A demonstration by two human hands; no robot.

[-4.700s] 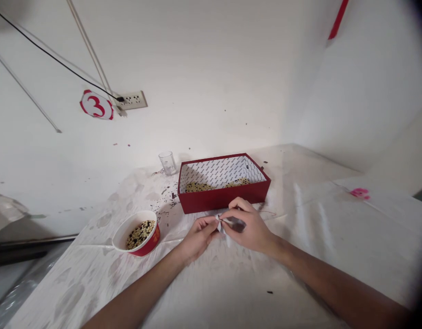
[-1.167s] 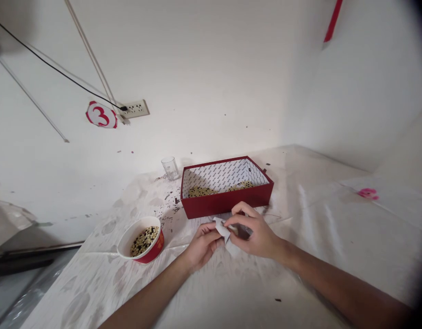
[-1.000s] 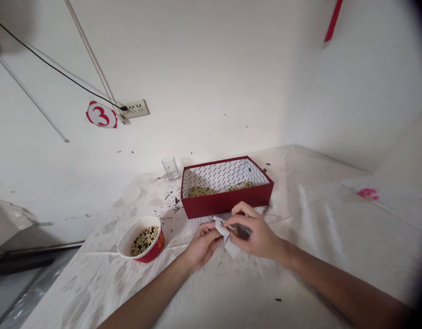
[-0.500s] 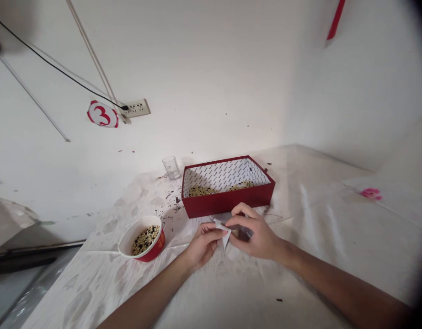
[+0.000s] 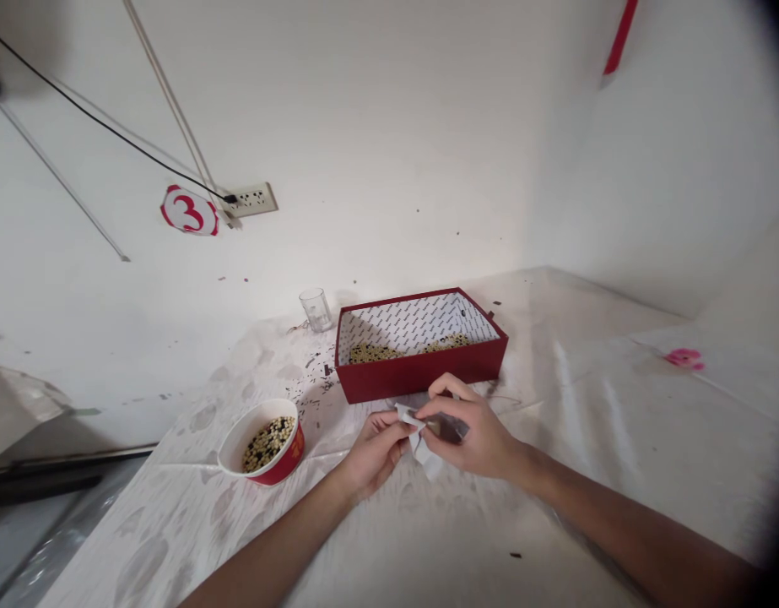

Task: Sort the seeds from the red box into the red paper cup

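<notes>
Between my hands is a small white piece of paper or tissue, creased and hanging down in front. My left hand pinches its left edge between thumb and fingers. From the right, my right hand grips it with curled fingers. Something small and pale shows behind the right fingers, too blurred to name. Just beyond my hands stands a dark red box, open on top, with a patterned white lining and yellow and black beads inside. To the left is a red and white paper bowl holding similar beads.
A clear glass stands near the wall, left of the box. Dark scraps are scattered between bowl and box. A power strip and a number 3 sign are on the wall. The tablecloth has a pink flower at right.
The white piece has opened out and now hangs lower and wider between my hands. Both hands stay in nearly the same place. The box and bowl have not moved.
</notes>
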